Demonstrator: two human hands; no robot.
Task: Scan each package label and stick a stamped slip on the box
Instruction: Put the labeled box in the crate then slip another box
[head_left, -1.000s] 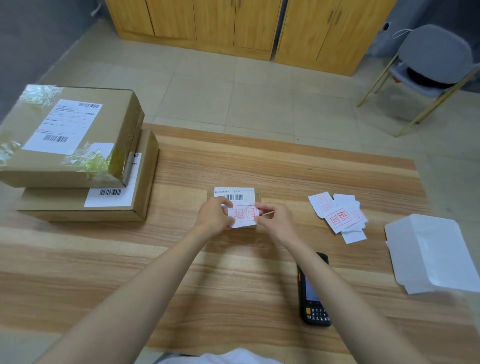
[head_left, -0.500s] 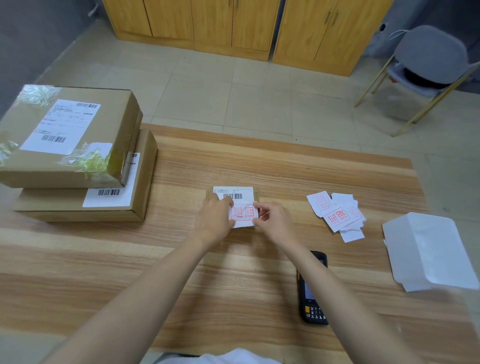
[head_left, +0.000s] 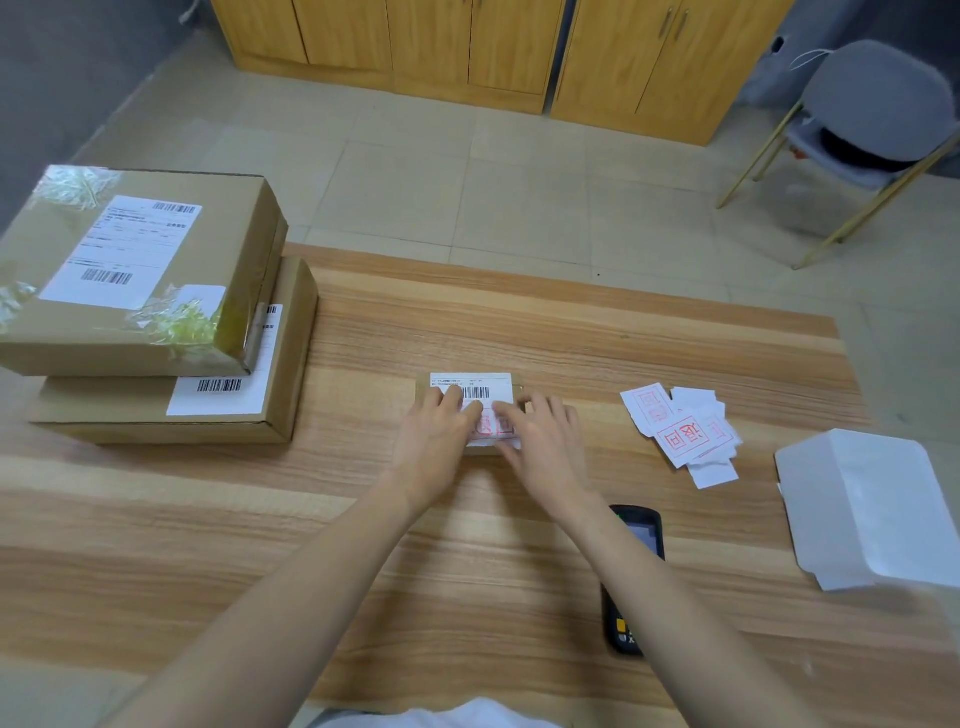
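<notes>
Both hands (head_left: 488, 436) flat on stamped slip (head_left: 491, 427) (atop small box (head_left: 518, 387)).

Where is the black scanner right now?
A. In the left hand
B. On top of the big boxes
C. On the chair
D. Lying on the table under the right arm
D: the scanner lies flat on the table, partly hidden by the right forearm, while both hands press the slip onto the small box.
</notes>
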